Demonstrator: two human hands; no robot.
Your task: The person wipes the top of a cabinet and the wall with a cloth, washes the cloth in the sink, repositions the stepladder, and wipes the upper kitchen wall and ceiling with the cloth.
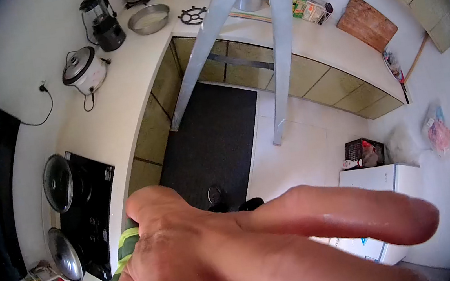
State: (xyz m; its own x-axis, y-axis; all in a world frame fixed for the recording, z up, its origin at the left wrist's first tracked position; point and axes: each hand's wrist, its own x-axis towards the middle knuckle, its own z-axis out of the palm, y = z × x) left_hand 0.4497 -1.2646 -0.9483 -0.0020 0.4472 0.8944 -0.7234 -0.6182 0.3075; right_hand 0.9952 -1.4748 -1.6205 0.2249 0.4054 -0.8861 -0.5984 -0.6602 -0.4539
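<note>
A black cooktop [94,217] sits in the pale table [112,107], left of the left hand [194,250], whose fingers are spread apart. Beyond, the table rounds the corner; a stepladder [282,53] stands before it near a dark mat [213,133] on white floor [300,150].

Bare hand [193,247], blurred at the lower edge. Thick fingers [348,212] with rounded tips and a slight sheen; creased skin left of the fingers, at a knuckle. Further left, behind the hand: striped cloth [127,245], yellow-green and darker green bands. Can't tell if sleeve or other garment. Up and left of the fingers, partly covered: dark shoe [216,194], paler marks on top. Right beside it, dark shape [252,204], too small to read.
</note>
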